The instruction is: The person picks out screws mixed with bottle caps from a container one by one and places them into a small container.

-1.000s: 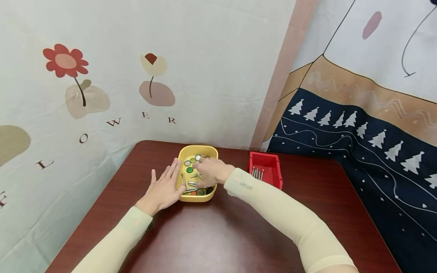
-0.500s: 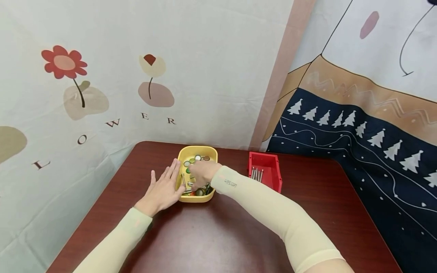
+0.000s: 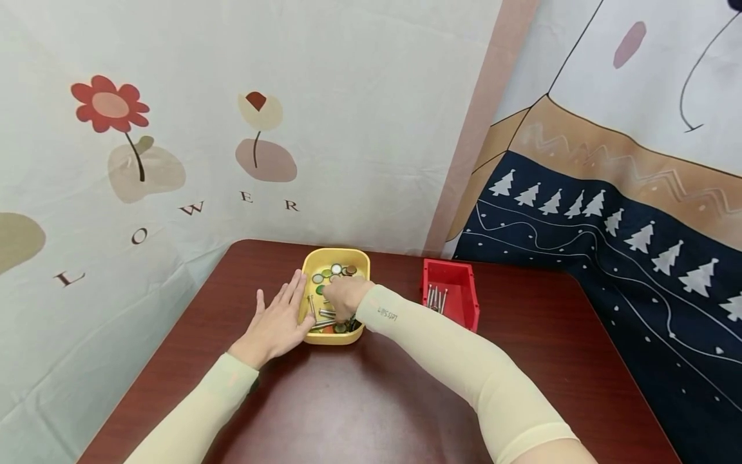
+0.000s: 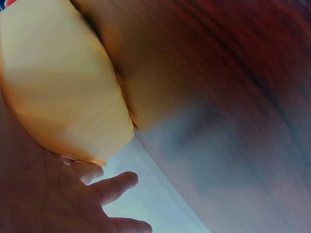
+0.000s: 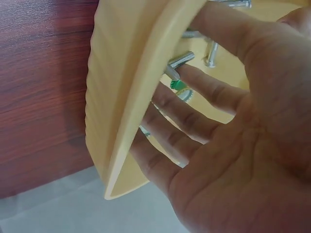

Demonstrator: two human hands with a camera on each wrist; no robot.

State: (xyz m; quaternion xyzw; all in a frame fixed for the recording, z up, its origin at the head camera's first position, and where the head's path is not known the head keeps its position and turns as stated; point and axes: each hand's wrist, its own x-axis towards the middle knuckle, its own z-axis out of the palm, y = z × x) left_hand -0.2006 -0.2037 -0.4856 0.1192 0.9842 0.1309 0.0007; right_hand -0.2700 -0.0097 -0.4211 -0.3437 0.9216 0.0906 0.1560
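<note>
A yellow plastic bin (image 3: 365, 258) holds several metal bolts (image 3: 312, 305) and bottle caps (image 3: 336, 269). Flat against its left side rests my left hand (image 3: 272, 325), fingers extended and the thumb at the near rim. My right hand (image 3: 348, 295) reaches down inside over the loose pieces. The right wrist view shows its fingers spread fairly straight, thumb apart from the index finger. A bolt (image 5: 182, 59) lies right at the index fingertip, and a green bottle cap (image 5: 178, 85) shows between the fingers. The rim hides part of the thumb.
Right of the yellow bin stands a red bin (image 3: 464, 293) with several upright-leaning bolts (image 3: 437, 298); the right sleeve (image 3: 440, 341) passes in front of it. Both bins sit near the back edge of a dark wooden table (image 3: 359, 412), before a printed cloth backdrop (image 3: 371, 116).
My right hand has shifted slightly left and deeper over the yellow bin, uncovering caps at the back. A bolt that showed beside its fingers is now out of sight. The left hand stays put.
</note>
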